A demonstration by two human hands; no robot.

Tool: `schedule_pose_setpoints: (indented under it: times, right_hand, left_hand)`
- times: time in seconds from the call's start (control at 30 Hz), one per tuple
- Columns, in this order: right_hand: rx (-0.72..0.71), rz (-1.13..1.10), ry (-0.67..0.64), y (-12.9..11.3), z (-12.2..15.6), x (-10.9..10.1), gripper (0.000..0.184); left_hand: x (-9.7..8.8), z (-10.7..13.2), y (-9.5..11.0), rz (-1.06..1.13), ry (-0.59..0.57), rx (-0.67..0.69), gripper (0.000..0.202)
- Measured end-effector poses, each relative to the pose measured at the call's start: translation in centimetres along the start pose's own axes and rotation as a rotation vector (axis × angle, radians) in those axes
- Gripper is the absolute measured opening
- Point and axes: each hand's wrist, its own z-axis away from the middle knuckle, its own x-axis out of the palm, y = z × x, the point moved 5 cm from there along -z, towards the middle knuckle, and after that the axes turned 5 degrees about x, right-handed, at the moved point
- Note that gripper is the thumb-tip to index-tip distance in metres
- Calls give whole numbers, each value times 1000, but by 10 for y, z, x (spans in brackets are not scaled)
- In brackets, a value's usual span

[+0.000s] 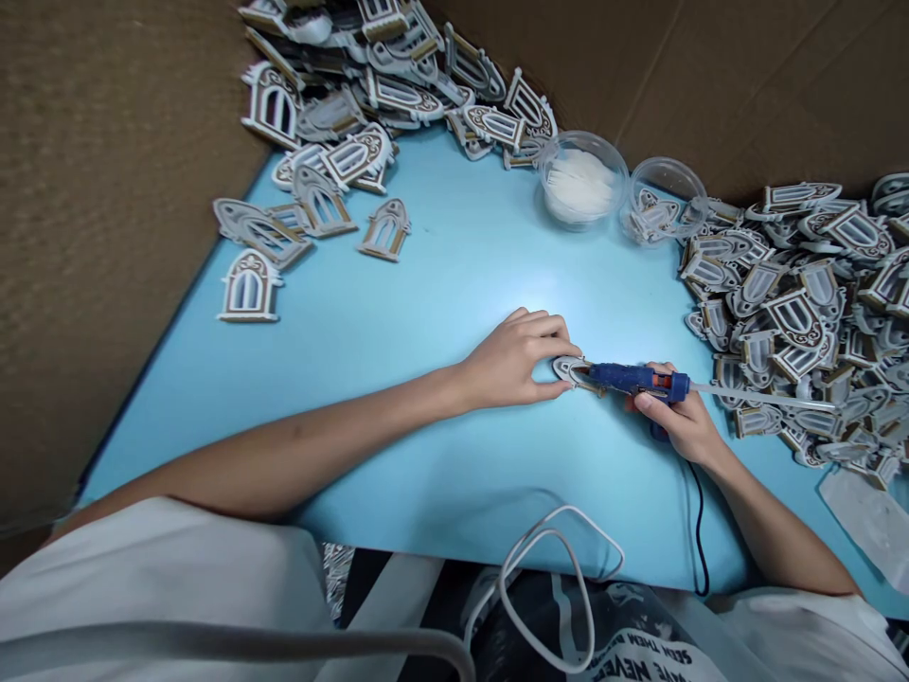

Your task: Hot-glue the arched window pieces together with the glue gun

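My left hand (522, 358) pinches a small arched window-frame piece (568, 367) between thumb and fingers, low over the blue table. In my right hand (678, 417) is a blue glue gun (632, 379), with a long clear glue stick (763, 396) sticking out of its rear. The gun's nozzle points left and reaches over the held piece, hiding part of it. Whether the tip touches the piece, I cannot tell.
A big pile of similar window frames (795, 313) lies on the right, another pile (398, 95) at the back left. Two clear tubs stand at the back: one with white strips (582, 185), one with small frames (653, 216). A white cable (546, 530) loops over the front edge.
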Motion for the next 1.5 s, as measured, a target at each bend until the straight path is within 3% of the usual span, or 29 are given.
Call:
schedule_pose_setpoints:
  times: [0.13,0.23,0.33,0.47,0.57,0.63,0.83,1.03,1.2,1.3,1.5]
  right_hand:
    - [7,-356,157,10,1,-6,64]
    - [-20,-482,328,12,1,-15,58]
    - [8,-570,370,12,0,-17,54]
    - [51,-596,372,11,1,-14,56]
    - [0,-554,343,11,4,-12,53]
    - [-26,-494,298,12,6,-11,53]
    - [-85,-386,137,10,7,-7,47]
    - [-211,-71,2,-6,3,2,45]
    - [-221,-54,-57,-7,2,0,48]
    - [-253,-22,-123,-9,2,-1,47]
    - [-232,45,-91,-9,1,0,38]
  left_hand:
    - [-2,0,3,0,24,-19,35]
    - [-2,1,10,-8,14,68,45]
    - [0,4,15,-102,0,151,43]
    - [-4,7,16,-91,106,170,47]
    - [-7,6,17,-54,129,186,43]
    - [-5,4,16,-66,67,166,53]
    - [-4,2,10,45,-45,71,58]
    - [-5,3,7,163,-87,4,67]
    - [-2,2,12,77,-124,4,83]
    - [-1,2,11,65,-123,-26,78]
    - [-2,2,11,123,-113,-29,73]
